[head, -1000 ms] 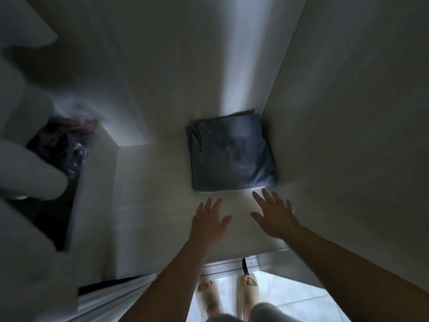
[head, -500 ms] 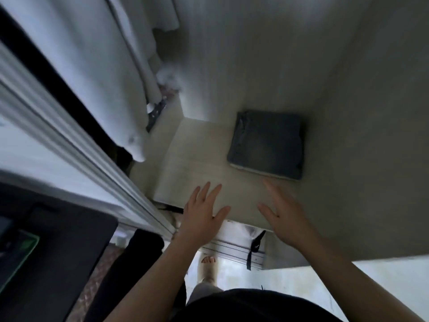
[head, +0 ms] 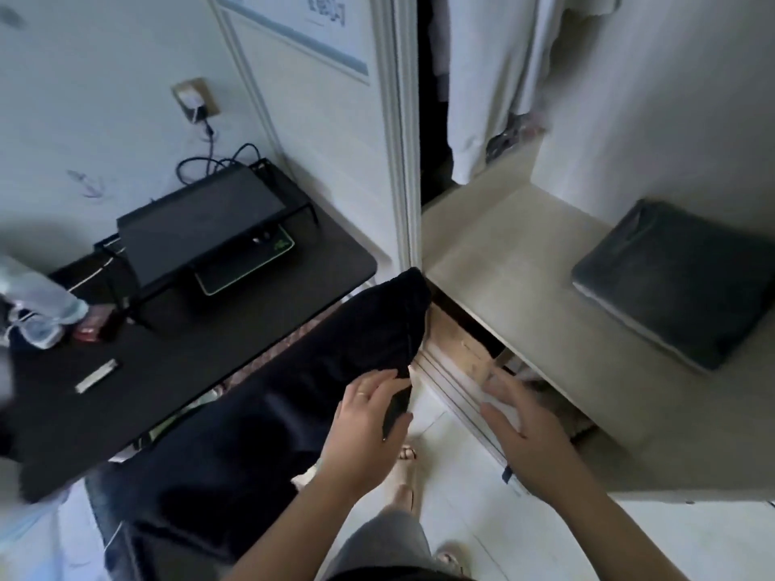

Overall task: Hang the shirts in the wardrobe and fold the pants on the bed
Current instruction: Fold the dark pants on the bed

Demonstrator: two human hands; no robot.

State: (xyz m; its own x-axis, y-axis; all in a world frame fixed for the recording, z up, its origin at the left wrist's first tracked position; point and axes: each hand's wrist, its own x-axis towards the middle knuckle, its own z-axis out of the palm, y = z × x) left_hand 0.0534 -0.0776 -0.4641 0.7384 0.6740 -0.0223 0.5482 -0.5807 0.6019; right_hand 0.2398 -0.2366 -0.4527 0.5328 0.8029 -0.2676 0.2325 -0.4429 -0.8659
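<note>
Hands: left hand (head: pixel 365 429), lower centre, takes the hanging corner of the dark garment (head: pixel 318 362) between thumb and fingers; right hand (head: pixel 522 429), just right of it, is spread wide and empty.
Dark garment: draped at centre left, beside the table (head: pixel 180 371); shirt or pants cannot be told.
Folded pants (head: pixel 679 283): on the wardrobe shelf (head: pixel 495 262), centre right.
White shirts (head: pixel 482 86): hanging, upper centre.
Step, as judged: picking up the garment.
Technique: bring the free hand to a second corner and lift the cloth clear before shaking it out, so nothing sweeps the table.
</note>
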